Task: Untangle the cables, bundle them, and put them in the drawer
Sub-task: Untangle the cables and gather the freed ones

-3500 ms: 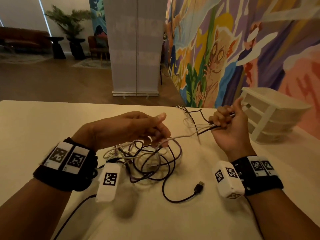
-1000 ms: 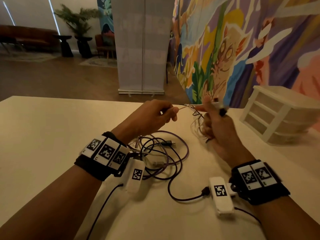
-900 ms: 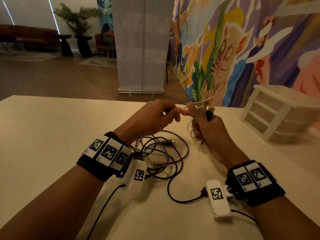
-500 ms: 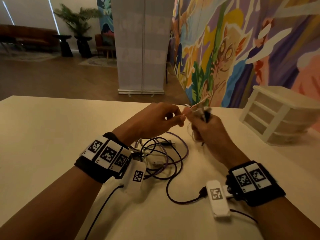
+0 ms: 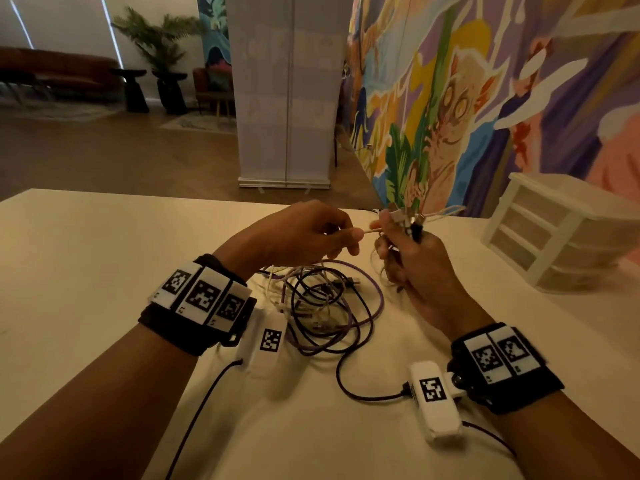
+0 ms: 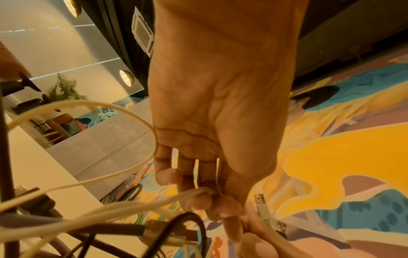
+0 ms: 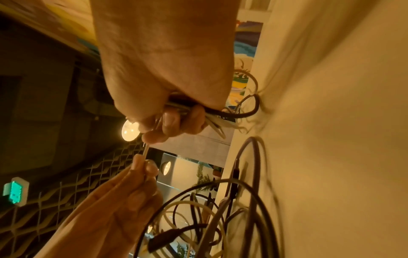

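A tangle of purple, black and white cables (image 5: 325,306) lies on the white table (image 5: 86,271) between my wrists. My left hand (image 5: 349,235) pinches a thin white cable (image 5: 370,231) between thumb and fingertips. That cable runs into my right hand (image 5: 391,233), raised just beside it, which grips a bunch of cable ends and plugs (image 5: 407,220). The right wrist view shows the same pinch on the white cable (image 7: 144,155) below my right hand (image 7: 163,125), whose curled fingers hold dark and white cables (image 7: 218,113). In the left wrist view white cable loops (image 6: 88,178) cross below my left hand (image 6: 212,206).
A white plastic drawer unit (image 5: 561,233) with its drawers closed stands at the table's right, before a colourful mural. A loose black plug end (image 5: 405,389) lies near my right wrist. Beyond the table's far edge are a floor, a banner stand and plants.
Since 3.5 s ago both hands rose off the tangle and came together. Over the last second the left hand's pinch stayed close to the right hand's bunch, shifting only slightly.
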`<state>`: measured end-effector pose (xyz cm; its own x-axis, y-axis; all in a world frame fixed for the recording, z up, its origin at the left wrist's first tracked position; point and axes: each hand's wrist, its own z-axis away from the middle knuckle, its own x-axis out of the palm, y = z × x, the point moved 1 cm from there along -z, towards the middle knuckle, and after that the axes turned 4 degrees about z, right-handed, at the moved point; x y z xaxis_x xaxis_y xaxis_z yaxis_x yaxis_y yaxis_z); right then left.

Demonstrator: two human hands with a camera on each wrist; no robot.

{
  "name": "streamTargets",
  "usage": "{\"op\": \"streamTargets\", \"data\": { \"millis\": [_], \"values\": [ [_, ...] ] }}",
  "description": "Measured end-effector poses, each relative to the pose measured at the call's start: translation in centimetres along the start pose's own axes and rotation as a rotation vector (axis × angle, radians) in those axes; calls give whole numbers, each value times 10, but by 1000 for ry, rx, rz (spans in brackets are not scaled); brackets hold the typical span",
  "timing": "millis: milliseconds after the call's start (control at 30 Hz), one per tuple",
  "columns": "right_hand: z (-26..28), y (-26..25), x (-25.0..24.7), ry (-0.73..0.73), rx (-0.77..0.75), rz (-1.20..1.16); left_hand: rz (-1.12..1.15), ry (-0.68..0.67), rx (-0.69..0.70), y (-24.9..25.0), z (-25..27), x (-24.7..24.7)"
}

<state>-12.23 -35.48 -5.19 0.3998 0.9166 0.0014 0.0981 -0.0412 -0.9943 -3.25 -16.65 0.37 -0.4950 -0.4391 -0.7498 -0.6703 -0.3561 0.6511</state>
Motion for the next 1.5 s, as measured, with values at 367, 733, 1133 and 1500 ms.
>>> {"op": "streamTargets", "data": {
  "millis": [367, 733, 1133, 1500],
  "values": [
    [-4, -1, -13, 170, -57, -179, 17, -120, -73, -7, 5, -8],
    [4, -7, -15, -346, 10, 107, 12, -481, -171, 18, 31, -39],
    [-7, -17, -53, -133, -17, -261, -638, 857, 10, 1, -28, -61],
    [-16, -6, -56, 289, -109, 143, 28, 436, -2, -56, 18, -44]
  ]
}}
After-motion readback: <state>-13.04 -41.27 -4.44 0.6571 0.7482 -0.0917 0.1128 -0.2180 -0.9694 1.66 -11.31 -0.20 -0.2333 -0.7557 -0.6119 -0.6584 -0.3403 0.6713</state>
